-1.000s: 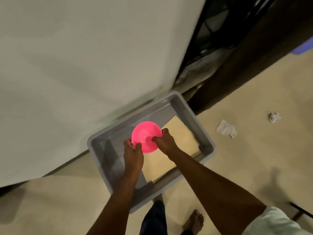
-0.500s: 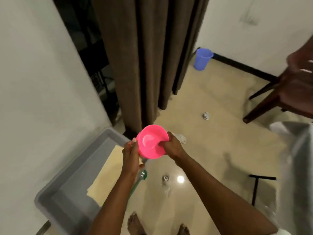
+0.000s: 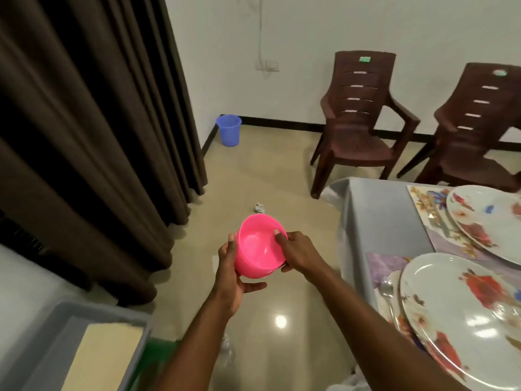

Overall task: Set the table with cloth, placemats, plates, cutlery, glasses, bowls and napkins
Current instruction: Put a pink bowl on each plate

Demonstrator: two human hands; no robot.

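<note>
Both arms reach forward over the tiled floor (image 3: 253,176), holding a pink plastic bowl (image 3: 258,246) between them, tilted with its mouth toward the camera. The left hand (image 3: 229,280) cups its underside, thumb on the rim. The right hand (image 3: 298,251) pinches the opposite rim. The cloth-covered table (image 3: 377,221) with floral plates (image 3: 462,311) stands just to the right.

Left hand (image 3: 229,280), right hand (image 3: 300,253) gripping

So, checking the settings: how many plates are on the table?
2. One plate lies near the table's front edge, the other plate beyond it; the frame's right edge may hide more.
</note>
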